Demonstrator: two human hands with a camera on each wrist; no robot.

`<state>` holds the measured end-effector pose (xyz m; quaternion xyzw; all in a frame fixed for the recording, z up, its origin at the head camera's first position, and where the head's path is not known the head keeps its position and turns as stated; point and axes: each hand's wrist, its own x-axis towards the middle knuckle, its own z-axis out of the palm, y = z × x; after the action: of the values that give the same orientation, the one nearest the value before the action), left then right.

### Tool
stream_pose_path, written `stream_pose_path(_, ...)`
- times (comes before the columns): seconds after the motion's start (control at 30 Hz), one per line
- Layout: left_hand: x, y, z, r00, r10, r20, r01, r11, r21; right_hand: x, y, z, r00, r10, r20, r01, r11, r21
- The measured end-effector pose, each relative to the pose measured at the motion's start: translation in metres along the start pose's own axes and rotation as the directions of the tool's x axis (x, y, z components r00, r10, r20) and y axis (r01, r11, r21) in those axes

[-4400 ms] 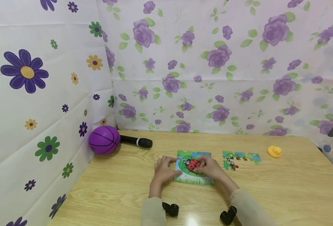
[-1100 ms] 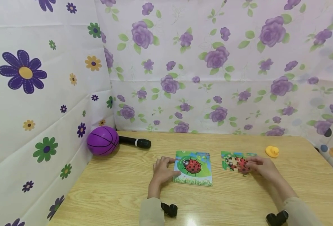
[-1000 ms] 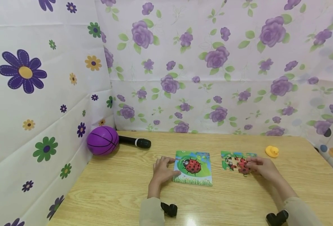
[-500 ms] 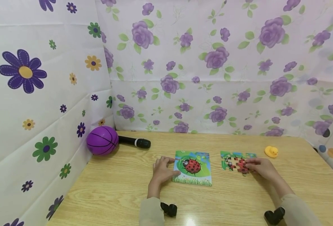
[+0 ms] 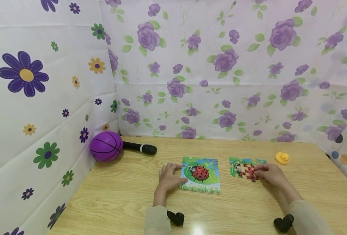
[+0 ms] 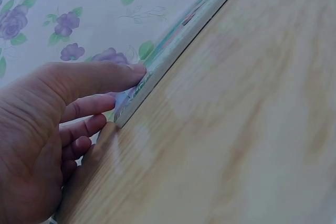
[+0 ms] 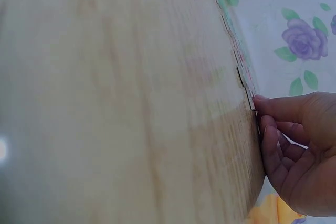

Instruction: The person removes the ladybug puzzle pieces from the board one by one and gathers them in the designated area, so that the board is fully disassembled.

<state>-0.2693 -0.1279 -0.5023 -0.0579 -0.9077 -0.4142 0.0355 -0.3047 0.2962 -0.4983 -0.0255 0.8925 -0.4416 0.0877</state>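
Right hand (image 5: 270,174) has nudged red piece (image 5: 251,172) leftward — left hand (image 5: 168,178) unmoved.

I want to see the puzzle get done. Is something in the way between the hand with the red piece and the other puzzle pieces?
Nothing visible is in the way. The right hand already holds the red piece right against the joined pieces. The duck sits off to the side, and the left hand rests at the ladybird board.
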Motion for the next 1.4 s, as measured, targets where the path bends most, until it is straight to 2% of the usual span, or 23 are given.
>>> stream_pose_path(0.3,-0.003,-0.003,-0.001,1.000,0.006,-0.005,-0.006,1.000,0.001,-0.003,-0.010,0.006,0.999,-0.013,-0.042,0.011,0.999,-0.051)
stream_pose_path(0.47,-0.002,-0.004,-0.001,1.000,0.008,-0.006,-0.008,1.000,-0.002,-0.003,-0.030,0.019,0.991,-0.111,-0.077,0.101,0.987,-0.126)
stream_pose_path(0.57,-0.002,-0.004,0.000,1.000,0.009,-0.004,-0.009,1.000,-0.007,-0.002,-0.041,0.031,0.986,-0.154,-0.067,0.145,0.983,-0.115)
stream_pose_path(0.83,-0.003,-0.002,0.002,1.000,0.016,-0.006,-0.016,1.000,-0.017,0.000,-0.066,0.067,0.973,-0.230,0.015,0.230,0.973,0.009)
stream_pose_path(1.0,-0.003,-0.003,0.002,1.000,0.015,-0.007,-0.015,1.000,-0.012,0.004,-0.075,0.086,0.968,-0.232,0.094,0.227,0.972,0.064)
stream_pose_path(1.07,-0.002,-0.003,0.002,1.000,0.012,-0.007,-0.013,1.000,-0.011,0.006,-0.078,0.092,0.958,-0.251,0.136,0.242,0.967,0.078)
stream_pose_path(1.2,-0.002,-0.003,0.001,1.000,0.007,-0.006,-0.007,1.000,-0.003,0.010,-0.083,0.101,0.940,-0.283,0.192,0.274,0.959,0.074)
stream_pose_path(1.4,-0.001,-0.002,-0.001,1.000,0.008,0.001,-0.008,1.000,-0.008,0.013,-0.088,0.108,0.931,-0.304,0.204,0.307,0.952,0.016)
